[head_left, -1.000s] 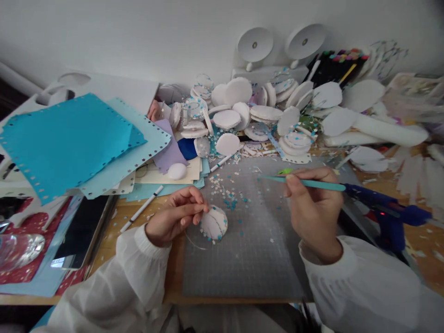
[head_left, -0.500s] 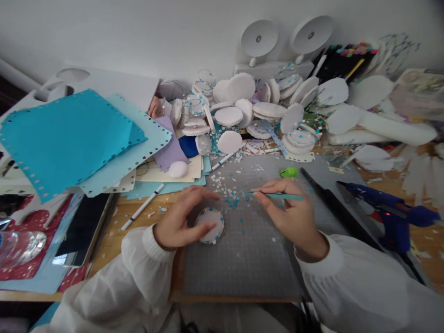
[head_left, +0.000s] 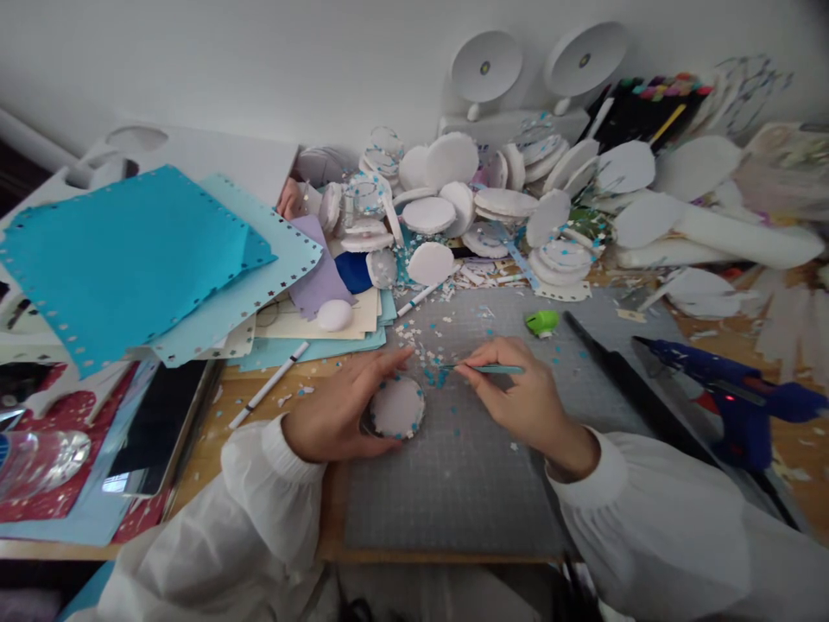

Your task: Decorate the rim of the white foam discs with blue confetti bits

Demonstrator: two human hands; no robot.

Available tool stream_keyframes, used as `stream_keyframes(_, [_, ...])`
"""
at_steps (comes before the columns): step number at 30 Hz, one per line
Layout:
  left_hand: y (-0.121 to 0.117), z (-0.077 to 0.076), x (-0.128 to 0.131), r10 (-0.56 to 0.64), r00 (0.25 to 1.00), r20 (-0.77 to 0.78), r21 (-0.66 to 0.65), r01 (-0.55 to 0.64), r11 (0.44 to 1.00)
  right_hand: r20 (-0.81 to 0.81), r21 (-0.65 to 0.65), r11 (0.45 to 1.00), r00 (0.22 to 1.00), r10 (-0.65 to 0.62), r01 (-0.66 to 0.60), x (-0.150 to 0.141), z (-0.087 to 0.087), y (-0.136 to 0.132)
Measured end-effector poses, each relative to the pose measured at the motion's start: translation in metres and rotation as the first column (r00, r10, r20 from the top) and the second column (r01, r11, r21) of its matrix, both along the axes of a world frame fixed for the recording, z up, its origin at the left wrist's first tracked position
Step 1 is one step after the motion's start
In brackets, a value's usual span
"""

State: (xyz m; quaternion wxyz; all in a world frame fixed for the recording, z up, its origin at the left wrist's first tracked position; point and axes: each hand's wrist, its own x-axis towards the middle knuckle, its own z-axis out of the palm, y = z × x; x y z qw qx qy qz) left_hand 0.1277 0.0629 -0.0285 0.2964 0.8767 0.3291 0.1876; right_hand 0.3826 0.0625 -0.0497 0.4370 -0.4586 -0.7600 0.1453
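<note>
My left hand (head_left: 337,410) curves round the left side of a white disc (head_left: 398,408), thumb at its lower edge and fingers at its upper edge. Small blue and white pieces dot the disc's rim. In my right hand (head_left: 528,393) is a pair of thin teal tweezers (head_left: 497,370), pinched between thumb and fingers. The tweezers' tips point left, at a scatter of tiny blue paper stars (head_left: 435,377) on the grey cutting mat (head_left: 453,501). Whether the tips hold a star is too small to tell.
Behind the mat lies a heap of white discs (head_left: 428,215). A green punch (head_left: 541,323) sits beyond my right hand; a black bar (head_left: 622,380) and a blue glue gun (head_left: 738,389) lie to the right. Blue sheets (head_left: 142,250), a marker (head_left: 268,385) and a phone (head_left: 152,432) are left.
My left hand has closed from hovering over the disc to wrapping round its edge. My right hand has moved left and slightly down, bringing the tweezers' tips to the blue stars.
</note>
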Motion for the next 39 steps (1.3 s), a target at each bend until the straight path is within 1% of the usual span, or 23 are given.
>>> stream_keyframes(4, [0.002, -0.008, 0.002, 0.073, 0.995, 0.065, 0.058, -0.077, 0.995, -0.117, -0.003, 1.000, 0.993, -0.030, 0.030, 0.003, 0.006, -0.003])
stream_keyframes(6, [0.003, -0.010, 0.003, 0.098, 0.993, 0.058, 0.125, -0.105, 0.987, -0.180, 0.005, 0.999, 0.982, -0.050, 0.052, 0.005, 0.010, -0.005])
stream_keyframes(9, [0.004, -0.007, 0.005, 0.115, 0.991, 0.062, 0.251, -0.127, 0.960, -0.228, 0.017, 0.998, 0.972, -0.048, 0.054, 0.007, 0.013, -0.007])
stream_keyframes(12, [0.002, -0.002, 0.007, 0.103, 0.984, 0.146, 0.390, -0.153, 0.908, -0.159, 0.047, 0.998, 0.987, -0.027, 0.035, 0.006, 0.011, -0.006])
stream_keyframes(14, [-0.001, 0.002, 0.008, 0.126, 0.967, 0.222, 0.469, -0.219, 0.856, -0.083, 0.095, 0.995, 0.997, 0.000, 0.007, 0.005, 0.008, -0.004])
stream_keyframes(17, [-0.007, 0.003, 0.010, 0.172, 0.922, 0.348, 0.535, -0.345, 0.771, 0.006, 0.149, 0.987, 0.999, 0.054, -0.054, 0.003, 0.005, -0.003])
stream_keyframes(19, [-0.010, 0.003, 0.011, 0.167, 0.910, 0.379, 0.556, -0.368, 0.745, 0.042, 0.146, 0.987, 0.997, 0.067, -0.073, 0.003, 0.004, -0.002])
stream_keyframes(23, [-0.010, 0.002, 0.011, 0.135, 0.930, 0.342, 0.575, -0.320, 0.753, 0.072, 0.103, 0.992, 0.995, 0.063, -0.070, 0.002, 0.002, -0.003])
stream_keyframes(27, [-0.009, 0.004, 0.011, 0.132, 0.925, 0.356, 0.556, -0.323, 0.766, 0.115, 0.097, 0.990, 0.989, 0.094, -0.106, 0.000, -0.001, -0.003])
stream_keyframes(29, [-0.009, 0.004, 0.011, 0.134, 0.925, 0.356, 0.544, -0.322, 0.775, 0.111, 0.105, 0.990, 0.990, 0.086, -0.098, 0.000, -0.001, -0.003])
stream_keyframes(31, [-0.010, 0.004, 0.011, 0.140, 0.924, 0.356, 0.533, -0.324, 0.782, 0.067, 0.111, 0.992, 0.996, 0.051, -0.058, -0.001, 0.000, -0.003])
stream_keyframes(33, [-0.010, 0.004, 0.011, 0.147, 0.922, 0.357, 0.525, -0.328, 0.786, -0.011, 0.094, 0.996, 1.000, 0.000, 0.001, 0.000, 0.001, -0.003])
stream_keyframes(36, [-0.012, 0.003, 0.011, 0.161, 0.911, 0.379, 0.511, -0.351, 0.785, -0.154, 0.005, 0.998, 0.986, -0.057, 0.059, 0.002, 0.004, -0.004])
stream_keyframes(39, [-0.014, 0.004, 0.012, 0.192, 0.890, 0.414, 0.485, -0.394, 0.781, -0.281, -0.108, 0.990, 0.952, -0.120, 0.093, 0.005, 0.008, -0.003])
